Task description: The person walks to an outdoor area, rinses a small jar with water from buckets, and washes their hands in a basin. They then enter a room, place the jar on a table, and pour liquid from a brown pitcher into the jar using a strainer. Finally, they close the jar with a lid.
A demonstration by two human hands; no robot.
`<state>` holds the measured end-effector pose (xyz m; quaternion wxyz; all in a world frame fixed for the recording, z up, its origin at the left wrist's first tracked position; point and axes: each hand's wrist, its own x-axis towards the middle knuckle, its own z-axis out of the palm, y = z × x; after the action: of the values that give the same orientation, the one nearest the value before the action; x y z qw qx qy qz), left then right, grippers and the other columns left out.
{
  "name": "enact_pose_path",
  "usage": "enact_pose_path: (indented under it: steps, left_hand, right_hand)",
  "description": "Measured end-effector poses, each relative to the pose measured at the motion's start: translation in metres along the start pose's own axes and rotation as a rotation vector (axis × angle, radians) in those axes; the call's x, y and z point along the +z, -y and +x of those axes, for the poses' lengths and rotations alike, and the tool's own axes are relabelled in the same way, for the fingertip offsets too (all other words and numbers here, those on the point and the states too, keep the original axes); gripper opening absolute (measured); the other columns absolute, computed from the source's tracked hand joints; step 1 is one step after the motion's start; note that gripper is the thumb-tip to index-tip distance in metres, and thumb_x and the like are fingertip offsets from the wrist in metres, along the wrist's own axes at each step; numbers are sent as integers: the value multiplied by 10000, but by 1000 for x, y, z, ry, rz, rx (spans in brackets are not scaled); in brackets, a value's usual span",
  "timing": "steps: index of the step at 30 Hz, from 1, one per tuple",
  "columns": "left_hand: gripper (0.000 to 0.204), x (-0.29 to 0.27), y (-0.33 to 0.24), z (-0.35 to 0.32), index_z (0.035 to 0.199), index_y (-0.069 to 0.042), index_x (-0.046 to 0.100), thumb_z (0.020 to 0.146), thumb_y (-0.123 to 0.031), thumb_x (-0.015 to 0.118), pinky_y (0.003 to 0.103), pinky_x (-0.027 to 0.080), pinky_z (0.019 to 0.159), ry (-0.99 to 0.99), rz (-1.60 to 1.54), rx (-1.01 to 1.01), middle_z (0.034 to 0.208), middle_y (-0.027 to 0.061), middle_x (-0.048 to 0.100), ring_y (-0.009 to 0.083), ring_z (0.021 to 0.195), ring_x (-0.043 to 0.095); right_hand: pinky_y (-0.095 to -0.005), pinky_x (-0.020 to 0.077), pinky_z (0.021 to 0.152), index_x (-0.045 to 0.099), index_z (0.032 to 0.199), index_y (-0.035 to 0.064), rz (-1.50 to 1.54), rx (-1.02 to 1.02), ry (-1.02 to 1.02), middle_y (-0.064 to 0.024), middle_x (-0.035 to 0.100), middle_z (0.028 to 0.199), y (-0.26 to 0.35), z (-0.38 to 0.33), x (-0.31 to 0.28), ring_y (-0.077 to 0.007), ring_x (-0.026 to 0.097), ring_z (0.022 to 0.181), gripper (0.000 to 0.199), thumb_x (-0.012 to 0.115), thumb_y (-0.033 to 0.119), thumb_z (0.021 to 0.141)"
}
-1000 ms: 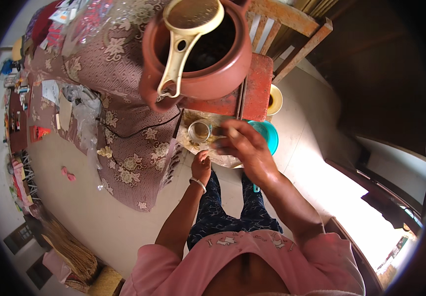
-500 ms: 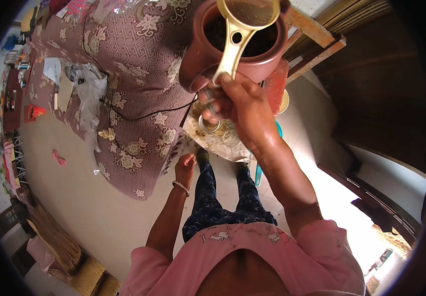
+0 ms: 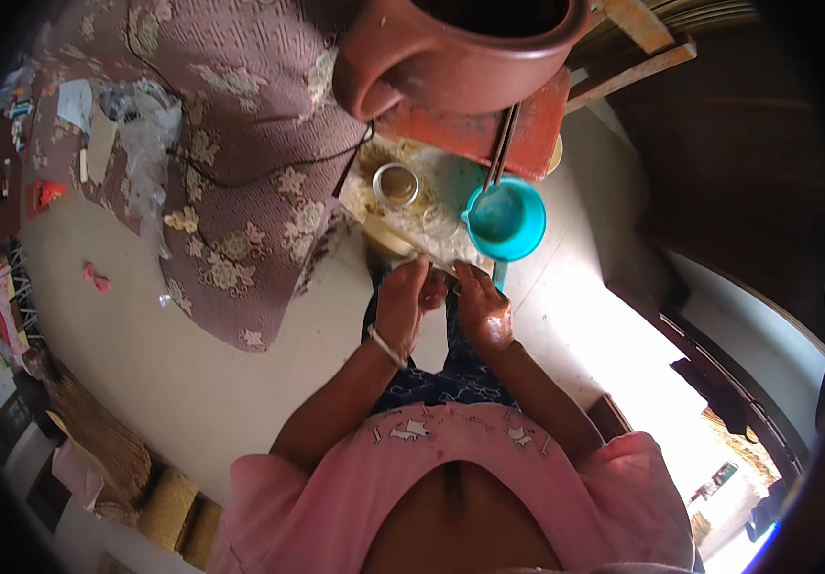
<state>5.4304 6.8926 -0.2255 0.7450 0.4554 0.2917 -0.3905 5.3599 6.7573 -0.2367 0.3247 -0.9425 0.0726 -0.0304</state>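
Observation:
Both my hands are low, close together over the near edge of a stained sheet [image 3: 451,206]. Between them is what looks like the yellow strainer [image 3: 390,236], tilted and seen edge-on, its bowl to the left. My left hand [image 3: 405,301] is closed near its neck. My right hand [image 3: 482,308] has its fingers closed at the handle end, which they mostly hide. Just beyond, a small round metal-rimmed cup [image 3: 396,185] stands on the sheet. A teal dipper [image 3: 508,220] sits to the right, its handle toward me.
A large brown clay pot [image 3: 470,72] with a side handle stands on a red stool [image 3: 474,129], dark contents inside. Two chopsticks [image 3: 501,143] lean from the stool toward the dipper. A patterned cloth [image 3: 240,191] with plastic bags [image 3: 149,134] drapes at the left. Wooden slats [image 3: 632,72] stand right.
My right hand has come down toward me from the pot with the strainer, away from its mouth. My left hand has risen to meet it. The dipper and chopsticks now show.

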Motion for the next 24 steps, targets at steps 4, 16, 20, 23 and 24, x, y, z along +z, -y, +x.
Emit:
enact_pose_path:
  steps: [4, 16, 20, 23, 24]
  left_hand:
    - [230, 3, 13, 23, 955, -101, 586, 931, -329, 599, 246, 476, 668, 15, -18, -6, 844, -8, 610, 97, 754, 590]
    - [156, -42, 26, 105, 1040, -114, 606, 950, -234, 566, 223, 477, 635, -40, -6, 5, 924, -16, 649, 77, 777, 603]
    - [199, -56, 30, 124, 1075, -115, 607, 933, -254, 597, 217, 466, 630, 11, -55, 25, 920, -24, 649, 74, 789, 609]
    - [206, -64, 33, 132, 1022, -145, 632, 883, -294, 667, 226, 443, 653, -35, -13, 19, 859, -42, 633, 80, 766, 604]
    - [211, -64, 33, 133, 1019, -146, 632, 879, -298, 671, 227, 444, 656, -50, -10, 11, 857, -43, 632, 80, 767, 605]
  right_hand:
    - [-389, 567, 647, 513, 1286, 117, -13, 42, 16, -123, 593, 1162, -12, -11, 25, -322, 665, 838, 508, 585, 14, 794]
    - [-432, 493, 894, 489, 1283, 103, -40, -103, 102, -183, 461, 1291, -44, 25, 69, -360, 554, 1078, 521, 593, 0, 783]
    - [-426, 495, 896, 488, 1293, 146, -122, -140, 191, -179, 433, 1307, -56, 24, 88, -353, 558, 1067, 536, 601, 12, 786]
    - [-425, 493, 901, 480, 1302, 148, -93, -120, 204, -176, 419, 1321, -52, 27, 89, -356, 549, 1079, 537, 600, 19, 794]
    - [-426, 492, 902, 477, 1305, 146, -68, -102, 196, -175, 415, 1325, -51, 29, 87, -356, 545, 1086, 537, 599, 21, 797]
